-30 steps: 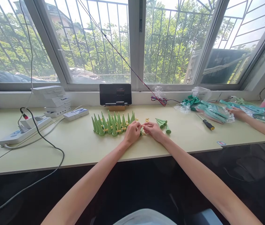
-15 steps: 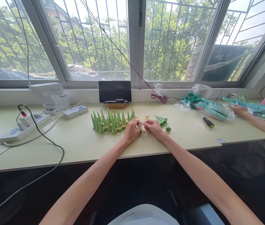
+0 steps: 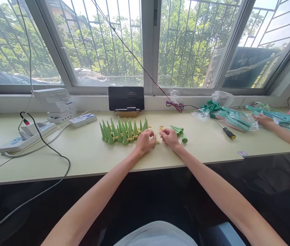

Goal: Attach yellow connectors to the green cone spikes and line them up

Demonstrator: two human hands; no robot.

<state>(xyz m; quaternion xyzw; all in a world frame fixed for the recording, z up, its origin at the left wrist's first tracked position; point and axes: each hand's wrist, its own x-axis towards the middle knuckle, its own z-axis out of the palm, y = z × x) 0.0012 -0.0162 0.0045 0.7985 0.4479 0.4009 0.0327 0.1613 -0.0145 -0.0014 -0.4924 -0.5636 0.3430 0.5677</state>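
My left hand (image 3: 145, 140) rests on the pale table (image 3: 88, 157) with its fingers curled, right beside a cluster of upright green cones (image 3: 121, 131) with small yellow parts among them. My right hand (image 3: 169, 138) lies a little apart from it, fingers pinched on a small part that I cannot make out. A few loose green cones (image 3: 179, 132) lie on their sides just beyond my right hand. Small yellow pieces (image 3: 161, 128) sit between the two groups.
A black phone (image 3: 126, 98) stands on a wooden stand at the window sill. A power strip (image 3: 24, 137) with cables and stacked white boxes (image 3: 57, 104) are at the left. At the right lie a screwdriver (image 3: 227, 131) and bagged green items (image 3: 233, 119), by another person's hand (image 3: 264, 121).
My two hands, which were touching at the fingertips, have drawn slightly apart. The view has shifted a little.
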